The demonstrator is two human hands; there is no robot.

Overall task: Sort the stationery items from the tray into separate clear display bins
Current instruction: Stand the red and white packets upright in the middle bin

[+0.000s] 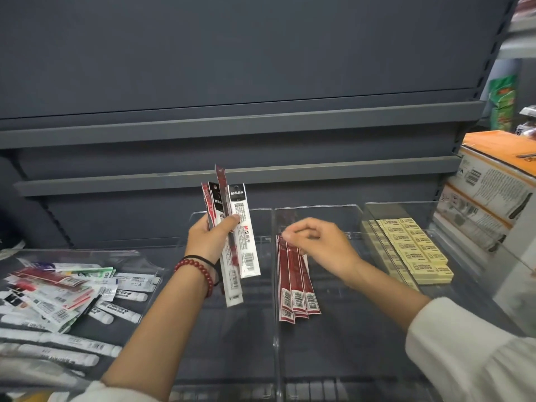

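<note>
Erasers (412, 248) binned; red packets (298, 288) part-binned beneath right hand (322, 248), grip unclear; left hand (208, 236) holding mixed packets (240, 227); tray (87, 250) heaped, unsorted

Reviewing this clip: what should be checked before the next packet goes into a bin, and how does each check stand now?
1. Left hand grips the mixed packets securely: ok.
2. Right hand free of the red packets: cannot tell; its fingertips sit at their top ends.
3. Middle bin holds one kind only: ok.
4. Bin under the left hand has room: ok.
5. Yellow blocks kept apart in their own bin: ok.
6. Tray emptied: not ok; many packets lie in it.
</note>
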